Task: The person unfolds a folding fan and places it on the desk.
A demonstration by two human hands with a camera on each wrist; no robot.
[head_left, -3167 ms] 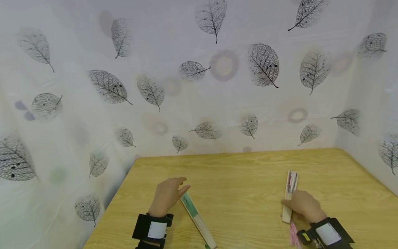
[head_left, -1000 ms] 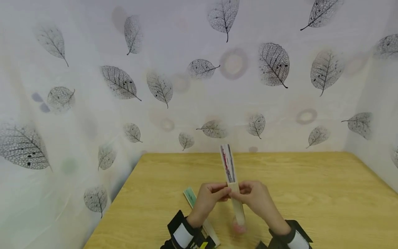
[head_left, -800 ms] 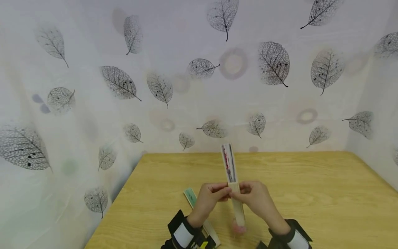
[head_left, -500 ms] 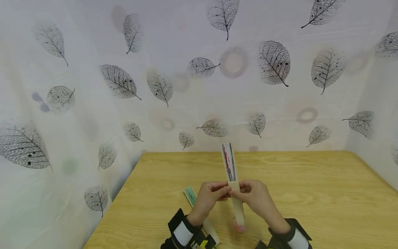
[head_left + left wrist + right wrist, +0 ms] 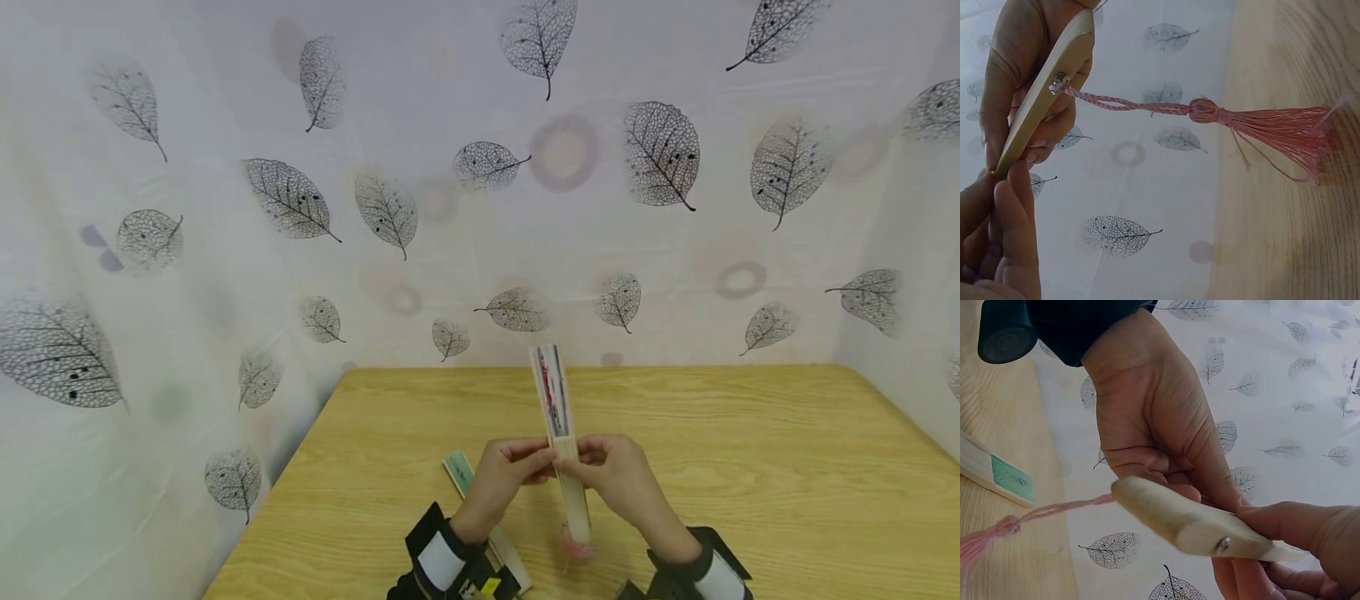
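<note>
Both hands hold a folded hand fan (image 5: 553, 400) up over the table, its printed end uppermost and the fan leaning slightly left. My left hand (image 5: 504, 477) pinches its left edge near the middle between thumb and fingers. From the other side my right hand (image 5: 617, 477) pinches the same part. A pink tassel (image 5: 1279, 128) hangs by a twisted cord from the metal rivet at the fan's lower end. On the table a second folded fan (image 5: 459, 471), green and pale wood, lies slantwise, partly hidden behind my left hand and wrist.
The wooden table (image 5: 750, 467) reaches back to a pale curtain (image 5: 480, 233) printed with dark leaves, which also rises at the left and right sides. A black strap (image 5: 442, 554) with a camera is on each wrist.
About three seconds ago the tasselled fan lay at the right under my right hand; now both hands hold it raised at the middle. Over the last second almost nothing has moved.
</note>
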